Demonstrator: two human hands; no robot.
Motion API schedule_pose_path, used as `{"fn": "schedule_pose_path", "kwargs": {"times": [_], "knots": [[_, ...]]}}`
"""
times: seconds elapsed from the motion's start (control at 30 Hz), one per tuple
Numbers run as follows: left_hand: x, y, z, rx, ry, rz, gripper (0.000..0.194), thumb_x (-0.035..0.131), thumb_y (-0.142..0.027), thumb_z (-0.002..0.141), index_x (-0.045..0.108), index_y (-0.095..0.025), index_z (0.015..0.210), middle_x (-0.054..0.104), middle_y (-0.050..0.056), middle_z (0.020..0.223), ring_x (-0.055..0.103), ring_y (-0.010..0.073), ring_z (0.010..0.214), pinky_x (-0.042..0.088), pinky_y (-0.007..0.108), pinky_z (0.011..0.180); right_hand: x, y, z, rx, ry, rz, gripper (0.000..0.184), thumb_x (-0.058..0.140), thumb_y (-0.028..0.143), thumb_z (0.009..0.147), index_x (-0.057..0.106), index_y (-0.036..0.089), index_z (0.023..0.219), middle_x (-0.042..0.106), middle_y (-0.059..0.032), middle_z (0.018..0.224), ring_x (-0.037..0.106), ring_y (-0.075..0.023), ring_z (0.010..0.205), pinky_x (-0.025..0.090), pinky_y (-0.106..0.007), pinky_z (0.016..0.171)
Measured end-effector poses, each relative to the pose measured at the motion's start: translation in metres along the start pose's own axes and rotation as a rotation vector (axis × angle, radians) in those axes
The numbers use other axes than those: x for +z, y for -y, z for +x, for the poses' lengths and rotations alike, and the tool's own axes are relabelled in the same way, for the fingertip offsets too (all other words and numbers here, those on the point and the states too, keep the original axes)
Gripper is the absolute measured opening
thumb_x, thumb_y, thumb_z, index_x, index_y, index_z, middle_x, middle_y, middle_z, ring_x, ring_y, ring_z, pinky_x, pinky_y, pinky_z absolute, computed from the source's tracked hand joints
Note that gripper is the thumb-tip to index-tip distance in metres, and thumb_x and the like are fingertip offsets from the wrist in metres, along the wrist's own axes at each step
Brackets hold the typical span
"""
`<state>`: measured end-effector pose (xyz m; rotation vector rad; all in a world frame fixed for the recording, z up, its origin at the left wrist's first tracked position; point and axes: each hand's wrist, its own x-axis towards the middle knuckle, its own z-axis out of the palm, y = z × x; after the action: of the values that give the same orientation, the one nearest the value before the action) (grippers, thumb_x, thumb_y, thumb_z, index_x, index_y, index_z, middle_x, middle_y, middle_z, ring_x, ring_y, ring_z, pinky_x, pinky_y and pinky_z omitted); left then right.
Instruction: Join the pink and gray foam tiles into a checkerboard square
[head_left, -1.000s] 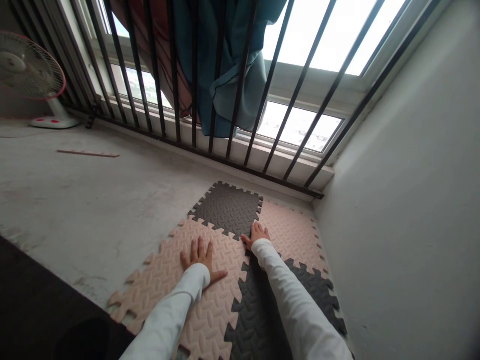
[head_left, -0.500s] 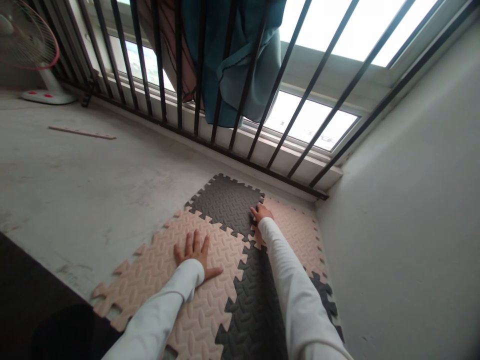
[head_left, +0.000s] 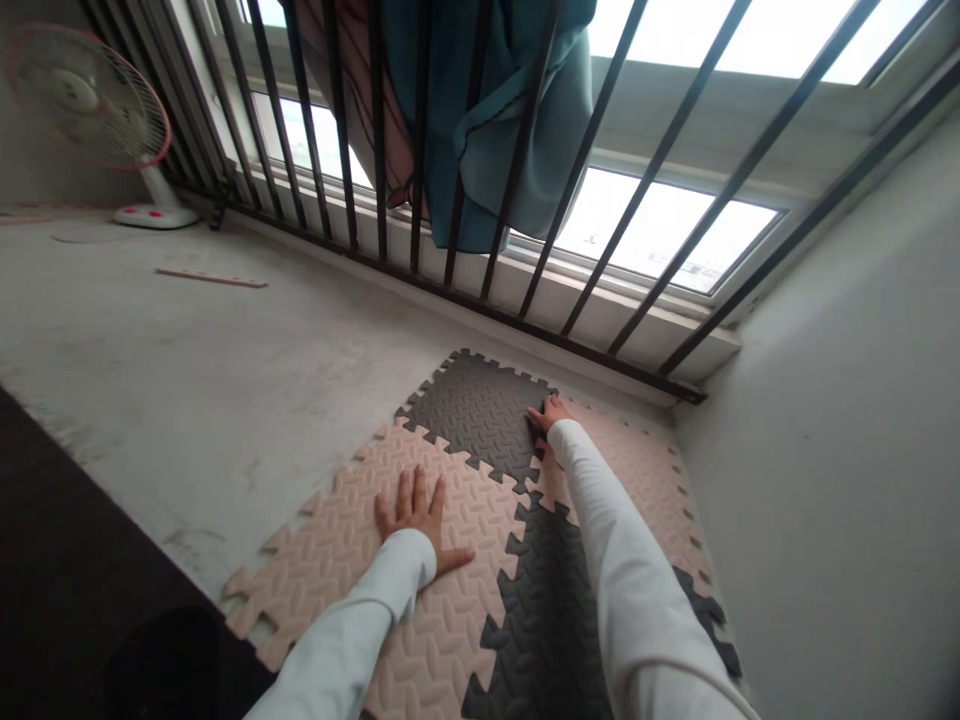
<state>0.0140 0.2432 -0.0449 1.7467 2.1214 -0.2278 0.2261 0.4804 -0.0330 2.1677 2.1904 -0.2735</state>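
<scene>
You have a pale, scuffed floor [head_left: 180, 380] under most of the scene, with a plain wall [head_left: 847, 420] on the right and a dark metal railing [head_left: 378, 130] slanting across the window panes [head_left: 607, 200]. Behind the bars hang a teal curtain [head_left: 446, 100] and a dusky pink fabric [head_left: 358, 90]. Your puzzle-edged foam tiles lie flat in a checker pattern on the floor, all with raised tread texture: the near pink tile [head_left: 442, 640] on the left, the near black tile [head_left: 551, 600] beside it, the far pink tile [head_left: 637, 460] next to the wall, and the far dark grey tile [head_left: 480, 410] near the foot of the railing. A pink-rimmed fan [head_left: 82, 90] stands at the far left; the red marks on its white base are too small to read. Your left hand [head_left: 416, 515] rests palm down on the near pink tile, fingers and thumb spread apart. Your right hand [head_left: 553, 412] is at the seam between the far dark grey and far pink tiles, near their railing-side corners; you can't tell whether its fingertips are pinching an edge. A thin reddish strip [head_left: 210, 278] lies on the floor, in front of the fan.
</scene>
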Motion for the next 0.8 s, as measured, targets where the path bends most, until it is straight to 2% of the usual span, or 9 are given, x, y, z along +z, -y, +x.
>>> {"fn": "schedule_pose_path", "kwargs": {"times": [0.1,0.23,0.3,0.4,0.43,0.5,0.57,0.7,0.8], "knots": [[-0.002,-0.001,-0.001,-0.003,-0.001,0.004,0.106,0.045,-0.072,0.047,0.004,-0.026,0.134,-0.015,0.008,0.141,-0.021,0.0316,0.125,-0.011,0.063,0.09,0.008,-0.002,-0.003,-0.024,-0.028,-0.011,0.063,0.033,0.048,0.08,0.032,0.006,0.127,0.027,-0.0145,0.136,0.024,-0.0207,0.124,0.022,-0.029,0.1],[-0.004,-0.001,-0.002,-0.003,0.007,0.006,0.106,0.046,-0.072,0.047,0.004,-0.027,0.133,-0.015,0.008,0.141,-0.02,0.0311,0.125,-0.012,0.062,0.09,0.012,-0.001,-0.012,0.027,-0.068,-0.022,0.065,0.025,0.051,0.081,0.023,0.009,0.131,0.018,-0.0107,0.14,0.013,-0.0206,0.128,0.014,-0.039,0.103],[-0.004,-0.001,-0.002,-0.007,0.011,0.012,0.106,0.046,-0.072,0.048,0.003,-0.027,0.133,-0.015,0.008,0.141,-0.02,0.031,0.125,-0.011,0.062,0.09,0.006,-0.002,-0.01,0.034,-0.013,0.007,0.063,0.023,0.052,0.082,0.028,0.011,0.129,0.025,-0.0117,0.138,0.02,-0.0216,0.126,0.018,-0.04,0.101],[-0.004,-0.001,-0.002,-0.014,0.018,0.019,0.106,0.046,-0.071,0.048,0.002,-0.027,0.133,-0.015,0.009,0.14,-0.02,0.0312,0.125,-0.01,0.062,0.09,-0.007,-0.006,0.003,0.03,0.015,0.051,0.059,0.025,0.05,0.082,0.038,0.009,0.123,0.04,-0.0147,0.128,0.035,-0.0218,0.118,0.028,-0.035,0.095],[-0.003,0.0,-0.001,-0.012,0.019,0.019,0.106,0.046,-0.072,0.048,0.003,-0.027,0.133,-0.015,0.009,0.141,-0.02,0.0313,0.125,-0.01,0.062,0.09,-0.011,-0.006,0.007,0.036,-0.002,0.057,0.059,0.026,0.049,0.082,0.038,0.008,0.123,0.04,-0.0154,0.128,0.035,-0.0216,0.118,0.029,-0.033,0.095],[-0.001,0.0,0.0,-0.004,0.014,0.016,0.106,0.045,-0.073,0.047,0.004,-0.027,0.133,-0.015,0.008,0.141,-0.02,0.0313,0.125,-0.011,0.063,0.09,-0.013,-0.006,0.014,0.07,-0.029,0.063,0.062,0.026,0.048,0.082,0.031,0.006,0.127,0.029,-0.0159,0.135,0.027,-0.0216,0.123,0.028,-0.032,0.096],[0.002,0.002,0.001,-0.002,0.005,0.015,0.108,0.045,-0.074,0.045,0.003,-0.027,0.133,-0.016,0.007,0.141,-0.022,0.0313,0.124,-0.012,0.063,0.089,-0.01,-0.003,0.016,0.113,-0.014,0.07,0.067,0.025,0.051,0.081,0.023,0.005,0.13,0.02,-0.0149,0.139,0.018,-0.0223,0.126,0.025,-0.035,0.098],[0.002,0.003,0.003,0.012,0.0,0.009,0.11,0.046,-0.075,0.043,0.003,-0.029,0.133,-0.016,0.007,0.141,-0.023,0.0318,0.124,-0.013,0.064,0.088,-0.004,0.001,0.016,0.135,0.029,0.025,0.071,0.022,0.056,0.079,0.019,0.01,0.133,0.017,-0.0119,0.14,0.012,-0.0226,0.128,0.017,-0.043,0.102],[0.0,0.003,0.003,0.021,0.004,-0.004,0.109,0.046,-0.074,0.044,0.002,-0.03,0.133,-0.015,0.006,0.141,-0.022,0.0317,0.124,-0.012,0.064,0.088,-0.006,0.0,0.015,0.093,0.034,-0.043,0.069,0.02,0.056,0.08,0.02,0.012,0.133,0.017,-0.0115,0.14,0.013,-0.022,0.128,0.018,-0.042,0.101]]}}
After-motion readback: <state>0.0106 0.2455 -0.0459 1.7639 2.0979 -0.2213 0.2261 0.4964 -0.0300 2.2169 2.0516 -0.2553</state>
